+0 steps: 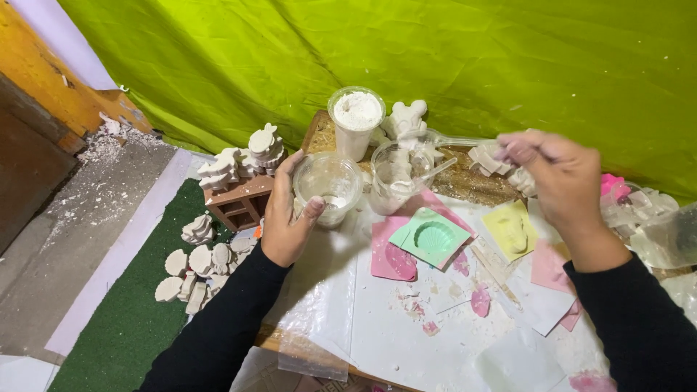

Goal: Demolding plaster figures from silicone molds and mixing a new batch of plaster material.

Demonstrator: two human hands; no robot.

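Fingers, left: curled round a clear plastic cup holding a little white mix, thumb on its near rim.
Fingers, right: pinched on the end of a clear spoon, blurred.
Cup: on the tabletop, just beside a clear beaker.
Behind: tub of white powder.
Nearby: green shell mould, yellow mould.
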